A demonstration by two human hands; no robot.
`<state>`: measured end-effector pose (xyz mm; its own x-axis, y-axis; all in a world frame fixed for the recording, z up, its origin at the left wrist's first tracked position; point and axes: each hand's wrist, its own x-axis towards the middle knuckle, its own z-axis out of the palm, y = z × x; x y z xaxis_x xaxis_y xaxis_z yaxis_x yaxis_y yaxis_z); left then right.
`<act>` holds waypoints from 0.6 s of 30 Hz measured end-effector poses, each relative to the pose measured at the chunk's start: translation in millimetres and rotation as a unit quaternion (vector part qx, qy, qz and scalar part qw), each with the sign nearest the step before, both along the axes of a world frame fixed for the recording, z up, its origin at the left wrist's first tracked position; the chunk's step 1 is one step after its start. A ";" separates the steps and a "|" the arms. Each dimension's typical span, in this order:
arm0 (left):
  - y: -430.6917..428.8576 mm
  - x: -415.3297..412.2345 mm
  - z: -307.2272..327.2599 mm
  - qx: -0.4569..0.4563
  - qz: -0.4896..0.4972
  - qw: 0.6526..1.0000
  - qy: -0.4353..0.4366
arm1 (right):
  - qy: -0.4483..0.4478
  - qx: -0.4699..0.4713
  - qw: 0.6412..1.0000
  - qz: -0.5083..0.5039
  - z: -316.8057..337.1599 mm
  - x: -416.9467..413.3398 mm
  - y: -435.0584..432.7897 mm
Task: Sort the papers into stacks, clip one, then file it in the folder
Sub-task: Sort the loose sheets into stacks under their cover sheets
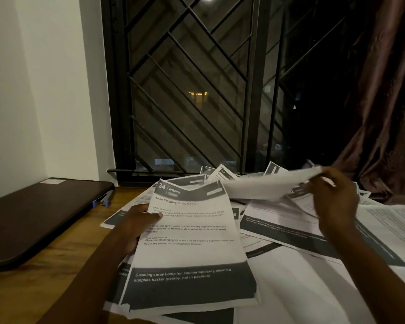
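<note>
Centre frame: white printed paper stack point(189, 242) is gripped by left hand point(136, 226), thumb on top. Mid-right: blurred white sheet point(262, 187) is pinched by right hand point(332, 202).

Bare table point(56, 277) strip at 8 o'clock passable. Dark flat case point(33, 218) blocks 9; loose papers point(290, 288) cover 12–5; curtain point(384, 113) at 2.

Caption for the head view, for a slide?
Left hand holds a stack while right hand lifts one sheet from papers strewn on the desk.
</note>
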<state>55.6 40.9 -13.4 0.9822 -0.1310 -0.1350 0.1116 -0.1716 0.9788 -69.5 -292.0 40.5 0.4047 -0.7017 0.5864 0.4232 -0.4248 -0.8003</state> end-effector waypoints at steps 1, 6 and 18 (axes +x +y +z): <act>-0.5 -0.4 0.0 0.003 -0.007 1.000 0.006 | -0.045 0.062 0.996 0.045 5.3 -3.0 -2.6; 0.7 1.6 -1.1 0.001 -0.018 1.000 0.012 | -0.091 0.234 0.936 0.245 20.6 -19.5 -10.2; -3.8 -23.7 16.6 -0.142 -0.158 0.970 0.115 | 0.224 0.035 0.921 0.318 -39.5 16.0 16.6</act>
